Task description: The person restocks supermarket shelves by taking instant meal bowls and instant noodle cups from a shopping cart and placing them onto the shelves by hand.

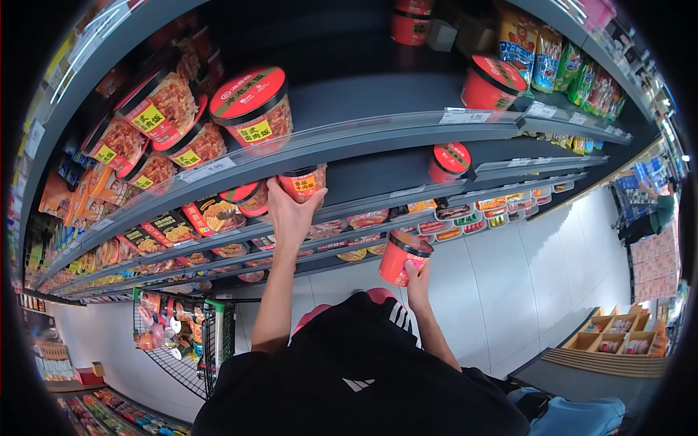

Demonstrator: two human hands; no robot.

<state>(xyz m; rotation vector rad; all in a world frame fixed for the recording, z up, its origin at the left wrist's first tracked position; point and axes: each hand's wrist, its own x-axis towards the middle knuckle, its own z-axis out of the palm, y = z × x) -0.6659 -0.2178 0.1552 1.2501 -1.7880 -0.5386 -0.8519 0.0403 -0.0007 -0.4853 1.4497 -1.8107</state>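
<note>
The left hand (pixel 290 218) curls round a red tub (pixel 302 186) at the shelf (pixel 363 203), while the right hand (pixel 417 285) grips a second tub (pixel 400 260), clear of the shelf, outside the cart (pixel 219 327).

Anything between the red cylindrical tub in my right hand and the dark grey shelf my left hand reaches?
Nothing visible stands between the tub and the shelf's bare stretch; your left hand is farther left.

The cup (pixel 402 259) in my right hand (pixel 416 281) is red with a black rim, my shirt (pixel 349 345) is black with a white mark, and the shelf (pixel 407 136) grey.
</note>
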